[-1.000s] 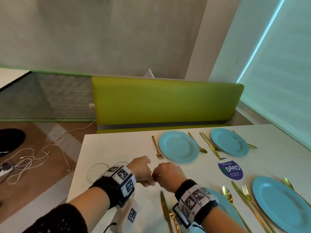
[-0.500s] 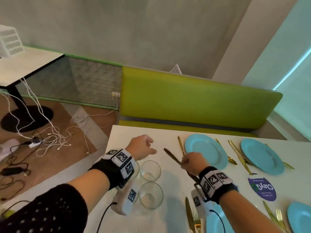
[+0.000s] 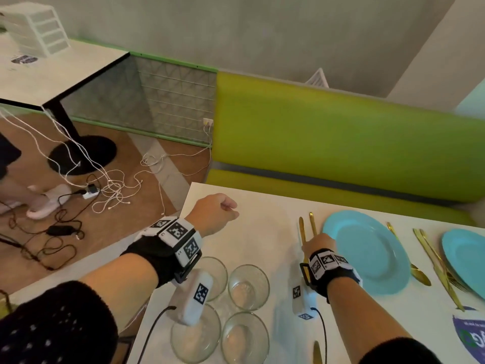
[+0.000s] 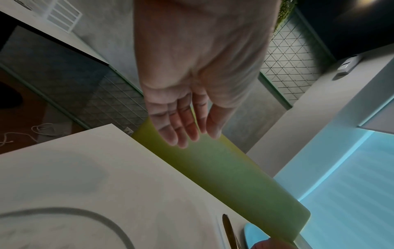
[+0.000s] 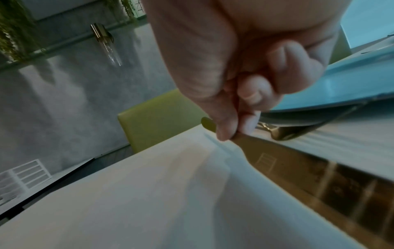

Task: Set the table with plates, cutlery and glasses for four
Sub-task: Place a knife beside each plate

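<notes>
My right hand (image 3: 315, 241) pinches a gold knife (image 3: 301, 229) between thumb and fingers (image 5: 226, 128). The knife (image 5: 319, 176) lies low over the white table (image 3: 262, 232), beside a gold fork (image 3: 312, 223) and just left of a blue plate (image 3: 367, 250). My left hand (image 3: 231, 208) hovers over the table's far left part, its fingers (image 4: 183, 128) relaxed and empty. Several empty glasses (image 3: 248, 286) stand grouped near me under my left wrist. A second blue plate (image 3: 467, 258) with gold cutlery (image 3: 441, 271) lies at the right edge.
A gold spoon (image 3: 420, 274) lies right of the near plate, and another knife (image 3: 317, 353) at the bottom edge. A green bench (image 3: 341, 140) runs behind the table. Left of it are floor cables (image 3: 105, 185), a person's shoe (image 3: 47, 203) and a second table (image 3: 52, 74).
My right hand carried the knife forward and lowered it next to the fork by the plate. My left hand drew away from the right and moved forward, past the glasses. The view swung left.
</notes>
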A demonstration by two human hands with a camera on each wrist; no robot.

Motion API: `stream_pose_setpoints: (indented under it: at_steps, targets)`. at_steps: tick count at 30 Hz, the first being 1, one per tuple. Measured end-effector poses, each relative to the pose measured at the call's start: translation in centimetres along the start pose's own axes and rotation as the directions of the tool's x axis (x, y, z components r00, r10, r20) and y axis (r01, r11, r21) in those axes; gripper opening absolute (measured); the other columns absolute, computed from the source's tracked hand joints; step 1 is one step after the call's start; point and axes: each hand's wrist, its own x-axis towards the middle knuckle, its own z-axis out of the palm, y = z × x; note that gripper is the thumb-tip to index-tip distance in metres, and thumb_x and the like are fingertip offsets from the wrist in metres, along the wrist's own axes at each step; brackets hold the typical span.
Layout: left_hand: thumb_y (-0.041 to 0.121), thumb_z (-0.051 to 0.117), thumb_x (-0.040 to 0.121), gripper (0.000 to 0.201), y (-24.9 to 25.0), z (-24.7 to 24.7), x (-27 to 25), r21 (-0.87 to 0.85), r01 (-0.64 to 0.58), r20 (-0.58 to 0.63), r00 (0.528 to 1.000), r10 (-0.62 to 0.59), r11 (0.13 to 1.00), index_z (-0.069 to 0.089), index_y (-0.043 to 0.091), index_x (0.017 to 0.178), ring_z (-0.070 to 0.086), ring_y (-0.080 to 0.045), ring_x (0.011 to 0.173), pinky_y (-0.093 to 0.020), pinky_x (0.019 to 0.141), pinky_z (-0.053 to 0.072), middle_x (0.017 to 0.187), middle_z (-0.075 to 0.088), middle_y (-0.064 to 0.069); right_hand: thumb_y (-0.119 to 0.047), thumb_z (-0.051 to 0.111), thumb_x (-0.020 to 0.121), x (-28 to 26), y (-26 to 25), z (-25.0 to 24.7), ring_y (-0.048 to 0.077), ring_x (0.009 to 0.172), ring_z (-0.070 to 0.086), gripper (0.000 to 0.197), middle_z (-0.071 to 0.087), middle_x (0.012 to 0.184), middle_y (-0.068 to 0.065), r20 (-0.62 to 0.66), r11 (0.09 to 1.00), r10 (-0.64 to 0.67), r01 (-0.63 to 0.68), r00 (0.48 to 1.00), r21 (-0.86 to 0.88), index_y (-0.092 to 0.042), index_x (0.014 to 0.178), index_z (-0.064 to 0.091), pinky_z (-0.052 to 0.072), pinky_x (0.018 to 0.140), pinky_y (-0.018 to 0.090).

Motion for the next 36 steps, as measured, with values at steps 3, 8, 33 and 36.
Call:
stream_pose_setpoints:
  at_steps: [3,8,33,36]
  targets:
    - [0.019,0.063,0.087,0.011,0.1,0.3,1.0,-0.032,0.011,0.0,1.0,-0.011,0.999,0.059,0.02,0.097,0.057,-0.018,0.088,-0.027,0.077,0.047,0.092,0.058,0.0,-0.013,0.05,0.092,1.1,-0.1,0.3,0.026,0.092,0.065,0.015,0.065,0.095,0.011,-0.005,0.996,0.021,-0.021,1.0,0.092,-0.006,0.083,0.06,0.044,0.065,0.025]
    - [0.02,0.061,0.088,0.008,0.7,0.8,2.0,-0.049,0.001,-0.001,1.0,-0.001,0.999,0.058,0.021,0.095,0.059,-0.018,0.087,-0.025,0.074,0.046,0.095,0.059,-0.001,-0.013,0.047,0.094,1.8,0.0,0.1,0.026,0.111,0.061,0.029,0.062,0.119,0.012,-0.052,0.986,0.028,-0.019,0.998,0.169,-0.003,0.119,0.059,0.047,0.075,0.025]
    - [0.02,0.062,0.088,0.009,0.0,1.0,2.4,-0.039,0.02,-0.043,0.999,-0.022,0.999,0.059,0.021,0.096,0.055,-0.016,0.082,-0.031,0.08,0.05,0.086,0.054,0.006,-0.01,0.05,0.092,3.4,-0.1,0.1,0.027,0.091,0.068,0.016,0.069,0.098,0.012,-0.153,0.994,0.018,-0.001,0.988,0.107,-0.003,0.094,0.064,0.045,0.06,0.028]
    - [0.021,0.062,0.088,0.009,0.0,0.9,2.4,-0.032,0.023,-0.051,0.998,-0.024,0.999,0.059,0.021,0.096,0.054,-0.015,0.085,-0.029,0.079,0.049,0.084,0.052,0.009,-0.009,0.05,0.092,3.6,0.0,0.1,0.028,0.092,0.068,0.016,0.069,0.097,0.012,-0.159,0.994,0.023,-0.005,0.987,0.112,-0.002,0.094,0.064,0.045,0.061,0.028]
